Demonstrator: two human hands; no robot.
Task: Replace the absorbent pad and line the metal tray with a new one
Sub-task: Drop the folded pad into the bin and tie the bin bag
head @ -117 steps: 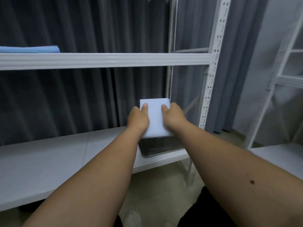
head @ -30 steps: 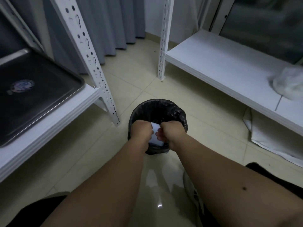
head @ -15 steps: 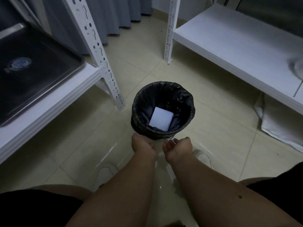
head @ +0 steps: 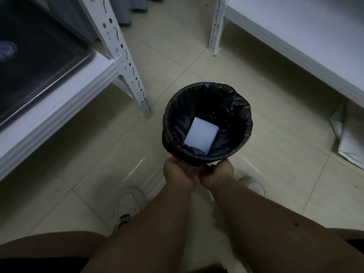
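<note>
A white folded absorbent pad [head: 201,136] lies at the bottom of a round bin [head: 244,123] that is lined with a black bag. The bin stands on the pale tiled floor [head: 82,170], in the middle of the view.

The 2 hands are close together, just at the near side of the bin. The left hand [head: 179,175] is half open with the palm turned up and the fingers loosely curled, and it holds nothing. The right hand [head: 217,175] is just beside it, with the fingers bent toward the left hand. I cannot tell whether the right hand touches the rim of the bin or grips anything, because the fingertips are in shadow.

The metal tray [head: 39,62] sits on the white shelf [head: 65,107] at the far left. Its dark bottom is bare, with 1 round pale mark near its left edge. A second white shelf [head: 295,36] stands at the far right. On the floor near the person there are 2 white shoes [head: 128,205].
</note>
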